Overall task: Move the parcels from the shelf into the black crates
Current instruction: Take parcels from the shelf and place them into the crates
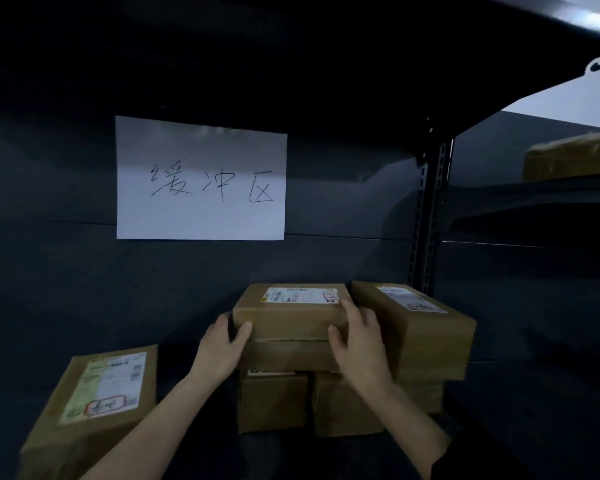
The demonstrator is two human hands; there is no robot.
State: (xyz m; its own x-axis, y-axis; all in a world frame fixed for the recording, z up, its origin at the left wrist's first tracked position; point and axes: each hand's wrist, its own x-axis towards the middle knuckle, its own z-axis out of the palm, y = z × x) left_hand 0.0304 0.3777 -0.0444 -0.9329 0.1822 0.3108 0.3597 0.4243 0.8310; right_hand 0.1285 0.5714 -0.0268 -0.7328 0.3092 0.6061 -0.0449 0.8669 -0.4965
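Observation:
A brown cardboard parcel (291,315) with a white label lies on top of a stack in the middle of the dark shelf. My left hand (224,344) grips its left end and my right hand (357,341) grips its right front corner. Under it lies a flat parcel (288,355), which rests on two small boxes (272,401). A larger parcel (420,327) stands right beside the stack, and another labelled parcel (94,403) lies at the lower left. No black crate is in view.
A white paper sign (200,178) with handwriting hangs on the shelf's back wall. A perforated metal upright (426,216) stands to the right. Beyond it, another brown parcel (572,157) sits on a neighbouring shelf. An upper shelf board (534,15) overhangs.

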